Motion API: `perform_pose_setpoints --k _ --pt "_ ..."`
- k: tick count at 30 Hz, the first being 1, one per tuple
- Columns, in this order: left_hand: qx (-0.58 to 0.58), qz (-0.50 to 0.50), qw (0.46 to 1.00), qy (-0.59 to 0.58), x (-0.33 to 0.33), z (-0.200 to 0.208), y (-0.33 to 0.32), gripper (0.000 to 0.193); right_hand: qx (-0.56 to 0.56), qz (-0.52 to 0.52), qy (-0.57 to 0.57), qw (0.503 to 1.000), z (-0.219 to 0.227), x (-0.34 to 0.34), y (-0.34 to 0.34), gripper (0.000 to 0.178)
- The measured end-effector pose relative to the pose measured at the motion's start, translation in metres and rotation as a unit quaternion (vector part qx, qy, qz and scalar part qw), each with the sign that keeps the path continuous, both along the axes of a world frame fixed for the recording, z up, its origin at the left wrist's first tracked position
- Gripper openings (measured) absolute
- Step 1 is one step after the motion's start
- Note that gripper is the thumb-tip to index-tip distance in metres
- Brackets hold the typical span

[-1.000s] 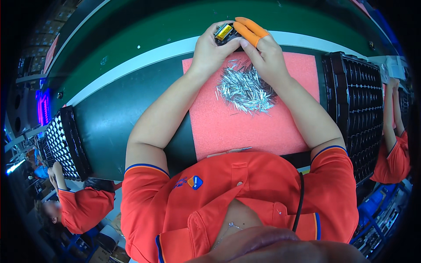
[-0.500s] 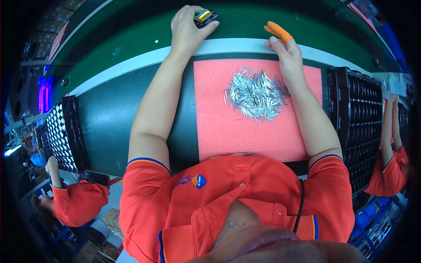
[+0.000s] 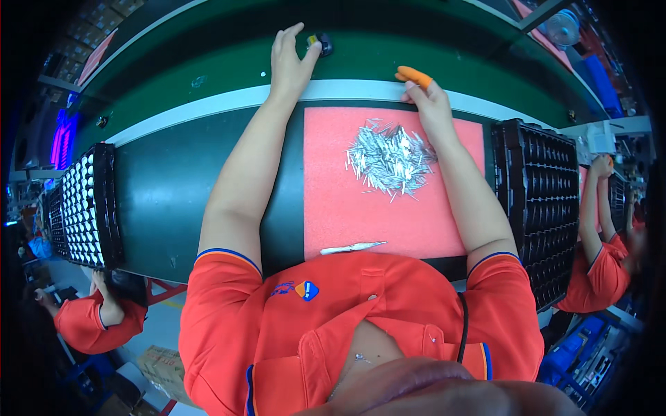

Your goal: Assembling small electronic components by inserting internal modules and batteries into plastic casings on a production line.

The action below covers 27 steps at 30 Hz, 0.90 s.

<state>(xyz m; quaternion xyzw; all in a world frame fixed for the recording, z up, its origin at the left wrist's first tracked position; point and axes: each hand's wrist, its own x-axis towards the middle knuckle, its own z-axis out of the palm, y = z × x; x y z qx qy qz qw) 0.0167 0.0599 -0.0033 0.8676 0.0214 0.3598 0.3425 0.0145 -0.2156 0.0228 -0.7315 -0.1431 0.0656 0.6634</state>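
Over the green belt [image 3: 229,62], my left hand [image 3: 289,69] is open, fingers spread. Its thumb is at the edge of a small dark device with a yellow part [image 3: 323,44]; whether they touch is hard to tell. My right hand [image 3: 431,104] hovers by the pale rail, the orange finger covers on its fingers pointing left. Those fingers are stretched out, and I see nothing held in them. Below it, a heap of thin silvery strips [image 3: 392,158] lies on a pink foam mat [image 3: 381,218]. A slim, pointed, pale tool [image 3: 352,247] rests at the mat's near edge.
Stacked black trays [image 3: 541,208] stand right of the mat. To the left, another tray stack [image 3: 83,208] holds white round pieces. A pale rail [image 3: 208,109] separates the dark green table [image 3: 187,187] from the belt. People in red shirts sit at both sides.
My left hand has let go of the dark device and spread its fingers. My right hand has drawn left and nearer. The pale tool has come into view as the view shifted.
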Motion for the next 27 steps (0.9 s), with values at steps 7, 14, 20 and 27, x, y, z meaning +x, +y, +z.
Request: perform_pose_setpoints --k 7,14,20,27 --pt "0.002 -0.036 0.999 0.023 -0.004 -0.002 -0.016 0.049 0.017 -0.014 0.006 1.0 0.004 -0.003 0.0 0.031" --pt "0.039 0.009 0.999 -0.024 0.005 -0.013 -0.006 0.043 0.091 0.021 -0.009 0.996 -0.007 0.012 -0.007 0.03" --pt "0.058 0.0 0.998 -0.02 0.0 -0.008 -0.016 0.038 0.144 -0.01 -0.001 0.99 -0.012 0.018 -0.013 0.028" --pt "0.039 -0.012 0.999 -0.03 -0.005 -0.003 -0.013 0.03 0.241 -0.025 0.025 0.97 -0.008 0.012 -0.014 0.027"
